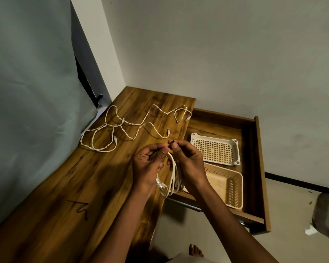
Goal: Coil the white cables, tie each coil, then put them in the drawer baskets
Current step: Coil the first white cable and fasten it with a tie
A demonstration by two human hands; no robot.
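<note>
A coiled white cable (172, 175) hangs between my hands above the table's right edge. My left hand (150, 162) grips the top of the coil, fingers curled round its loops. My right hand (186, 158) pinches a small dark tie (172, 141) between thumb and fingertip just above the coil. Loose white cables (122, 128) lie sprawled over the far part of the wooden table (65, 186). In the open drawer (254, 168) stand a white basket (217, 150) and a beige basket (226, 185); I see nothing in either.
The drawer juts out to the right of the table, its front panel at the far right. A grey cloth hangs along the left. A dark scribble (80, 207) marks the tabletop. My bare foot (196, 250) shows on the floor below.
</note>
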